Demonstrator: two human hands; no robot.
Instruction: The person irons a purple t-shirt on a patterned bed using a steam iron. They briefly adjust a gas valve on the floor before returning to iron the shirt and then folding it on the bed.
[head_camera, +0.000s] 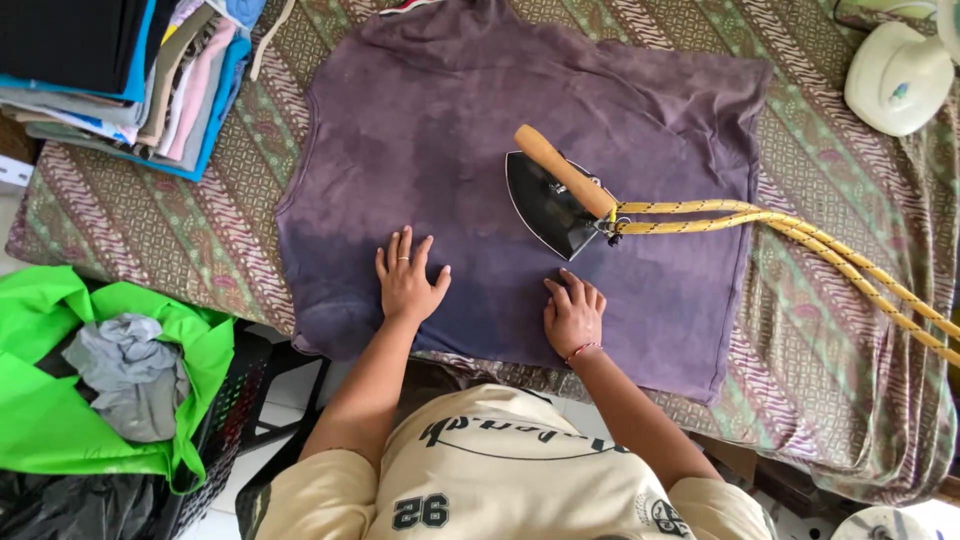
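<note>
On the purple shirt (520, 150), left hand (408, 283) and right hand (573, 316) press flat, fingers spread, below the iron (555, 200)

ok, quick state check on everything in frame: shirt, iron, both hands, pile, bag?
purple shirt: spread flat on the patterned cloth, darker patches
iron: resting on the shirt, unheld, wooden handle up
yellow cord: attached to the iron, trailing right
left hand: flat on the shirt, fingers spread
right hand: flat on the shirt, near the iron's tip
folded clothes: stacked
green bag: open, grey garment crumpled inside
</note>
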